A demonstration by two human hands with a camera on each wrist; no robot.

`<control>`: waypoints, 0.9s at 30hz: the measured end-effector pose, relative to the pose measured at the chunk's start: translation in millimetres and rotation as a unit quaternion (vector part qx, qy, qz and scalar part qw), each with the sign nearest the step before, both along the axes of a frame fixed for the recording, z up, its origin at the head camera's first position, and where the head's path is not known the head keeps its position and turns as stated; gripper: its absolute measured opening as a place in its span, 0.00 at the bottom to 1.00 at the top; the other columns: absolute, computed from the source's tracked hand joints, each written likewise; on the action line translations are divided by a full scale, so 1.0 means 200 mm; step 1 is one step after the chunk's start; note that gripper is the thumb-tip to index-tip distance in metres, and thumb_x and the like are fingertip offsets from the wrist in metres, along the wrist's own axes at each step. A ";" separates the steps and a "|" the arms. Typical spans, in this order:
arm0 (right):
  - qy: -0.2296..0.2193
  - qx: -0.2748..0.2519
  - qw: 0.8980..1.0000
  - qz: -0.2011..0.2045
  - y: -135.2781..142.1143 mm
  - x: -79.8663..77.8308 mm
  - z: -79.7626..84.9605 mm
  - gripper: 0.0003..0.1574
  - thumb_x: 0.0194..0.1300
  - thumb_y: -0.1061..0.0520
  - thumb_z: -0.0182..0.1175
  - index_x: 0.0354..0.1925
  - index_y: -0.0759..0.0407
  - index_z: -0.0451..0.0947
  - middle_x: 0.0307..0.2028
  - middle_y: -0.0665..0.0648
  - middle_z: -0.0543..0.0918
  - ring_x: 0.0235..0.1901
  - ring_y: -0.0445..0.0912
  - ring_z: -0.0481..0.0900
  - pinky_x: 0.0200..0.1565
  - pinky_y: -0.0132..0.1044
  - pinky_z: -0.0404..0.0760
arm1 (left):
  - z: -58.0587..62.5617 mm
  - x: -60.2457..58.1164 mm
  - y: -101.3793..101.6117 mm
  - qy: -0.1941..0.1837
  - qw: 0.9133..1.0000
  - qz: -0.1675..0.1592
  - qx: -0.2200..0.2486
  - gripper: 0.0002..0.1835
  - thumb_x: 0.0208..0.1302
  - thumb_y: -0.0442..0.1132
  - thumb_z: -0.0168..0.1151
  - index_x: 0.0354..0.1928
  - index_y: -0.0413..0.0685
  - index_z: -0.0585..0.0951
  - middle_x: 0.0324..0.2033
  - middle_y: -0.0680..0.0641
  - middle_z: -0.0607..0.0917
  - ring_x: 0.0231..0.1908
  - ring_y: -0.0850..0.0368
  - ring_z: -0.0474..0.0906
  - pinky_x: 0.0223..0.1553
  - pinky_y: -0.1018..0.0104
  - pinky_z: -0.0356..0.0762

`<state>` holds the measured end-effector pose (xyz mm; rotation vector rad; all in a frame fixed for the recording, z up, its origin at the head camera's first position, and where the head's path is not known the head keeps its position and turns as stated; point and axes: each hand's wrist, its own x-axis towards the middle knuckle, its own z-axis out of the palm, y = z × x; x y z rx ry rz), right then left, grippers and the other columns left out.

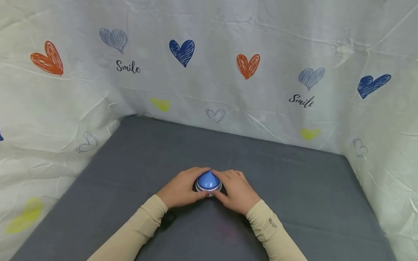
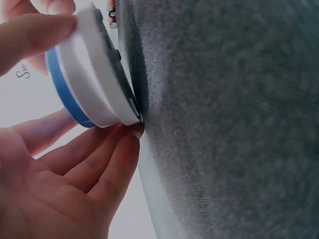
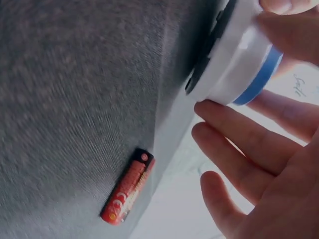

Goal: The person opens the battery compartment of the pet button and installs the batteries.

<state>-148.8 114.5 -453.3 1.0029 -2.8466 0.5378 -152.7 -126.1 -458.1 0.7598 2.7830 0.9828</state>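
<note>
A round white device with a blue, drop-shaped top (image 1: 208, 180) is between my two hands over the middle of the grey cloth. My left hand (image 1: 181, 189) grips it from the left, thumb at the near side and fingers round the far side. From the right, my right hand (image 1: 237, 190) holds it in the same way. In the left wrist view the device's white body (image 2: 94, 74) stands close over the cloth, its dark underside partly showing. A red battery with a black end (image 3: 128, 186) lies on the cloth near my right hand; the head view hides it.
Grey cloth (image 1: 156, 152) covers the table. White curtains (image 1: 215, 83) printed with hearts and "Smile" hang behind it and along both sides. A small red-orange thing (image 2: 112, 15) shows past the device in the left wrist view.
</note>
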 end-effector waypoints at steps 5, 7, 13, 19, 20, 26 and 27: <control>-0.019 -0.003 1.000 -0.002 0.01 -0.01 0.02 0.50 0.66 0.41 0.77 0.78 0.56 0.72 0.66 0.57 0.85 0.65 0.54 0.82 0.71 0.59 0.72 | 0.01 0.00 -0.02 -0.016 0.999 0.013 0.038 0.36 0.74 0.56 0.69 0.78 0.50 0.74 0.72 0.45 0.81 0.69 0.47 0.81 0.67 0.46 0.80; -0.011 -0.003 1.000 -0.007 0.01 -0.01 0.03 0.48 0.67 0.43 0.77 0.77 0.56 0.73 0.65 0.57 0.86 0.65 0.55 0.83 0.70 0.59 0.73 | 0.02 0.00 -0.02 -0.026 0.998 0.020 0.053 0.35 0.76 0.57 0.68 0.77 0.50 0.75 0.69 0.46 0.82 0.64 0.50 0.83 0.64 0.48 0.82; 0.014 -0.013 1.000 -0.023 0.02 0.00 0.02 0.38 0.72 0.50 0.71 0.75 0.55 0.76 0.63 0.57 0.88 0.61 0.54 0.86 0.68 0.58 0.77 | 0.03 0.00 0.00 -0.053 0.995 0.021 0.079 0.34 0.78 0.60 0.63 0.76 0.49 0.76 0.60 0.50 0.87 0.48 0.61 0.83 0.52 0.57 0.83; 0.037 -0.022 0.999 -0.033 0.02 -0.01 0.02 0.34 0.73 0.48 0.70 0.72 0.55 0.79 0.57 0.55 0.91 0.53 0.51 0.90 0.64 0.55 0.82 | 0.01 -0.01 0.00 -0.086 0.989 0.041 0.112 0.33 0.78 0.64 0.61 0.75 0.54 0.78 0.60 0.51 0.88 0.53 0.61 0.87 0.55 0.56 0.86; 0.040 -0.023 0.998 -0.035 0.02 -0.01 0.02 0.33 0.73 0.48 0.70 0.71 0.55 0.80 0.56 0.55 0.92 0.51 0.51 0.90 0.63 0.54 0.83 | 0.01 -0.01 0.00 -0.090 0.988 0.045 0.116 0.33 0.78 0.65 0.61 0.75 0.54 0.78 0.60 0.51 0.88 0.53 0.60 0.88 0.55 0.56 0.86; 0.052 -0.020 0.998 -0.041 0.02 -0.01 0.02 0.31 0.74 0.46 0.68 0.69 0.56 0.81 0.48 0.55 0.94 0.44 0.49 0.91 0.60 0.52 0.85 | 0.01 -0.02 0.00 -0.105 0.986 0.054 0.121 0.35 0.77 0.67 0.60 0.74 0.55 0.79 0.56 0.54 0.90 0.47 0.63 0.87 0.50 0.60 0.85; 0.054 -0.020 0.997 -0.042 0.02 -0.01 0.02 0.31 0.74 0.46 0.68 0.69 0.56 0.81 0.46 0.55 0.94 0.42 0.48 0.91 0.59 0.52 0.85 | 0.01 -0.02 0.00 -0.107 0.985 0.053 0.121 0.34 0.77 0.68 0.59 0.74 0.56 0.79 0.55 0.54 0.90 0.46 0.63 0.87 0.50 0.61 0.84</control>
